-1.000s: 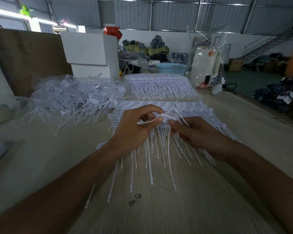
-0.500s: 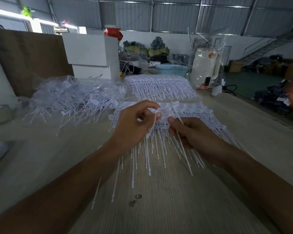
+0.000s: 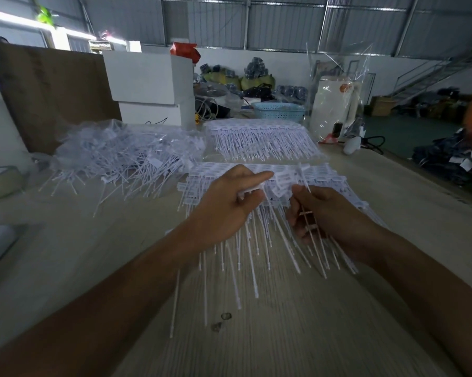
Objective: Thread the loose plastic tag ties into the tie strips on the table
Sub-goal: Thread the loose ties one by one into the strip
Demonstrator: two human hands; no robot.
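Note:
White tie strips (image 3: 335, 178) lie in a layered row across the wooden table (image 3: 284, 336), their thin tails pointing toward me. My left hand (image 3: 226, 208) is over the left part of the row and pinches the white head of a tie (image 3: 250, 190) between thumb and forefinger. My right hand (image 3: 327, 213) is beside it and grips a thin white tie (image 3: 307, 210) that runs through its curled fingers, the tip sticking up past the thumb. A heap of loose white ties (image 3: 126, 156) lies on clear plastic at the back left.
A second finished row of tie strips (image 3: 262, 137) lies behind the first. White boxes (image 3: 147, 83), a brown board (image 3: 49, 88), a blue basket (image 3: 278, 111) and a wrapped white appliance (image 3: 335, 107) stand at the table's far end. The table's right edge drops to the floor.
My hands have moved apart. The left hand now holds a tie head lower against the strip, and the right hand has drawn back toward me with a tie running through its fingers.

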